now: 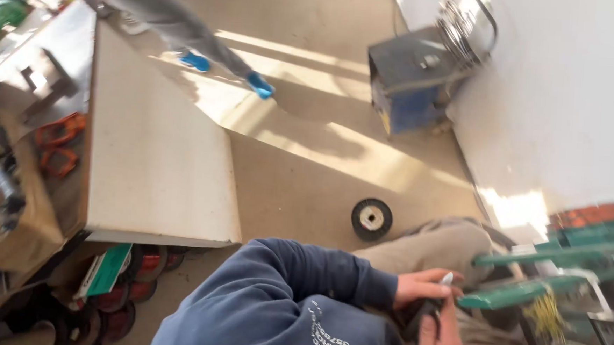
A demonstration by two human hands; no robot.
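Left hand (424, 283) reached across from a navy sleeve (294, 291), fingers curled together over the top of a dark tool (422, 317), a small white tip poking out above the knuckles. Right hand (442, 340) came up from below at the frame's bottom edge, fingers wrapped round the same tool; blurred, so cannot tell how tightly. Tool sat low and right of centre, between both hands, just above a grey-trousered knee and just beside the near end of a green bar (518, 292).

Crowded on the right: green bars stacked over a rack, yellowish wires (544, 318) beneath, white wall (570, 102) close behind. Black disc (372, 218) lay flat on the floor (306, 186), apart from the hands. Open floor stretched beyond it, sunlit in bands, up to a blue box (402, 86) against the wall. To the left, a pale bench top (154, 157) ended in a straight edge, orange clamps (56, 145) on its far side, red spools (140, 283) underneath. Another person's legs in blue shoes (259, 86) stood far off.
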